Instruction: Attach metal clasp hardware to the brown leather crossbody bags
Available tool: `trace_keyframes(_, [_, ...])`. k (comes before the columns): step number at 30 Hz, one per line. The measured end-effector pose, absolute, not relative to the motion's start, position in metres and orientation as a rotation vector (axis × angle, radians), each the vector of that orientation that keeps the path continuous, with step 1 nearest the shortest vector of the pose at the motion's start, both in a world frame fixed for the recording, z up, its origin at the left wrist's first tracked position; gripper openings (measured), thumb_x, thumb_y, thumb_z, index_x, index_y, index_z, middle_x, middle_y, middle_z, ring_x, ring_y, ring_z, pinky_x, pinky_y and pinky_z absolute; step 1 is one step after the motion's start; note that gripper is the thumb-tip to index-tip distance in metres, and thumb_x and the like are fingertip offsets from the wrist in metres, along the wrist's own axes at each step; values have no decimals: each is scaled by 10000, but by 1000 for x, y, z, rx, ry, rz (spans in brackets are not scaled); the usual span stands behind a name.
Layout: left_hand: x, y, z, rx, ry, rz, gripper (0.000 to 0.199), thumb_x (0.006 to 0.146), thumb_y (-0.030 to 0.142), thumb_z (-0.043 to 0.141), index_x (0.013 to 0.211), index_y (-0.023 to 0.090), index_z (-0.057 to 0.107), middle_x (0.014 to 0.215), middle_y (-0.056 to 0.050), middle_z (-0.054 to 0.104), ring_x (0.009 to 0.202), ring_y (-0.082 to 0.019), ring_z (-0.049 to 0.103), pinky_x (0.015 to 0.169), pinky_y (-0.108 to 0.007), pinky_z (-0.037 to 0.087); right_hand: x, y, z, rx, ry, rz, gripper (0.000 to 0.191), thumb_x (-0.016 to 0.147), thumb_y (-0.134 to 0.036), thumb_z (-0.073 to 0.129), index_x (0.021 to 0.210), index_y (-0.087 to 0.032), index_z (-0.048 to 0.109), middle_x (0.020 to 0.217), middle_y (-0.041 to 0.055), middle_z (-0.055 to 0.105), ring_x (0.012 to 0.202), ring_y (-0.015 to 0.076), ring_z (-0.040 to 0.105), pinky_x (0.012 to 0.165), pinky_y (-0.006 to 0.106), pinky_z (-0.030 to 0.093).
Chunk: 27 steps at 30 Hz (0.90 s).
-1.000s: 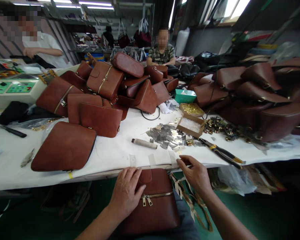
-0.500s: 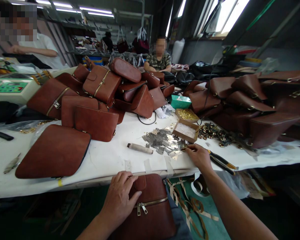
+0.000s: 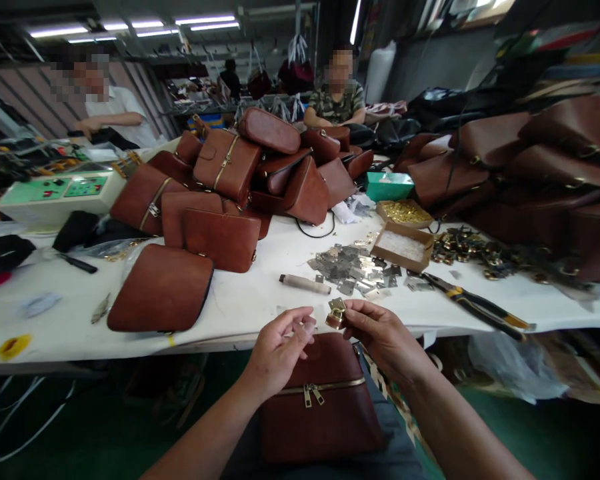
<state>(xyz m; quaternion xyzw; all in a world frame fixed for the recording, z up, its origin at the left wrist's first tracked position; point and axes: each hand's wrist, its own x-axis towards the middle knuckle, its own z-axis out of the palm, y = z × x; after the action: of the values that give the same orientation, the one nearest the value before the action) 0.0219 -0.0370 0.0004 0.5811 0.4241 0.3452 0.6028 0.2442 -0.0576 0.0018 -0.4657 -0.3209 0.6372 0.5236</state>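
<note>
In my right hand (image 3: pixel 387 337), thumb and fingers pinch a small gold bag clasp (image 3: pixel 335 315) just above the table's front edge. My left hand (image 3: pixel 277 350) is raised beside it, fingers loosely bent and apart, with nothing visible in them. Below both hands a brown leather bag (image 3: pixel 325 420) rests on my lap, its gold zipper (image 3: pixel 340 385) running across with two pulls hanging from it. A heap of flat metal plates (image 3: pixel 350 267) lies on the table beyond my hands.
Behind the plates are a cardboard box of clear pieces (image 3: pixel 403 248) and one of gold fittings (image 3: pixel 405 213). Pliers (image 3: pixel 475 303) lie to the right, a wrapped rod (image 3: pixel 305 285) to the left. Brown bags (image 3: pixel 223 237) are piled on both sides. Two people sit across the table.
My right hand has come left from the plates, bringing the clasp over the bag. My left hand has lifted off the bag towards it. The view has turned slightly left.
</note>
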Motion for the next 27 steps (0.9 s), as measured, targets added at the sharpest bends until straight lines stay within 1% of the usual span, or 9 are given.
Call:
trace_keyframes(3, [23, -36, 8, 1246, 945, 800, 513, 947, 524, 672, 1267, 122, 665, 906, -76, 709, 752, -160, 679, 532, -226, 555, 230, -56, 4, -1038, -777, 1680, 293, 802, -398, 877, 992, -184, 811, 890, 62, 762, 741, 145, 651, 680, 262, 515])
trace_keyframes(5, [23, -37, 11, 1195, 933, 826, 492, 918, 501, 720, 1207, 105, 678, 808, -53, 702, 674, -146, 666, 500, -218, 550, 226, -55, 5, -979, -792, 1748, 290, 801, -388, 879, 990, -176, 818, 863, 58, 753, 728, 141, 647, 652, 254, 516])
trace_keyframes(7, [22, -38, 12, 1147, 933, 864, 483, 888, 474, 765, 1188, 106, 675, 752, -30, 692, 627, -135, 656, 495, -221, 559, 223, -54, 5, -942, -795, 1779, 293, 797, -383, 883, 984, -166, 823, 825, 51, 739, 720, 136, 646, 631, 239, 513])
trace_keyframes(11, [22, -42, 14, 1099, 922, 907, 511, 856, 442, 808, 1231, 128, 660, 783, -22, 713, 619, -131, 667, 488, -224, 574, 219, -54, 3, -910, -785, 1806, 305, 786, -378, 892, 986, -157, 826, 777, 37, 723, 696, 126, 643, 618, 224, 508])
trace_keyframes(14, [23, -43, 13, 1092, 920, 907, 478, 855, 433, 810, 1190, 121, 673, 803, -41, 741, 627, -136, 687, 489, -221, 580, 217, -55, 2, -891, -814, 1812, 308, 805, -381, 876, 1004, -152, 821, 796, 46, 736, 717, 139, 667, 633, 233, 517])
trace_keyframes(17, [24, -44, 11, 1088, 923, 926, 444, 860, 426, 809, 1153, 118, 679, 816, -57, 762, 641, -146, 708, 500, -222, 588, 217, -56, 2, -884, -829, 1800, 309, 813, -382, 869, 1000, -143, 811, 818, 54, 749, 714, 135, 675, 648, 234, 519])
trace_keyframes(22, [25, -44, 8, 1052, 947, 973, 394, 849, 400, 822, 1101, 124, 696, 799, -48, 764, 635, -147, 718, 508, -217, 586, 213, -56, 0, -912, -694, 1743, 360, 745, -388, 921, 994, -178, 766, 810, 31, 754, 694, 139, 690, 627, 238, 510])
trace_keyframes(25, [26, -44, 7, 1055, 984, 1012, 348, 843, 377, 824, 1058, 131, 702, 834, -53, 780, 653, -145, 733, 572, -230, 608, 207, -60, -5, -958, -664, 1618, 359, 732, -397, 928, 957, -196, 735, 803, 5, 729, 685, 141, 677, 633, 257, 524])
trace_keyframes(27, [25, -44, 6, 1095, 1031, 1071, 289, 834, 346, 828, 995, 140, 705, 861, -50, 789, 709, -147, 754, 680, -248, 633, 201, -64, -7, -1013, -678, 1481, 338, 754, -418, 909, 928, -203, 714, 835, 10, 724, 709, 154, 678, 660, 282, 542])
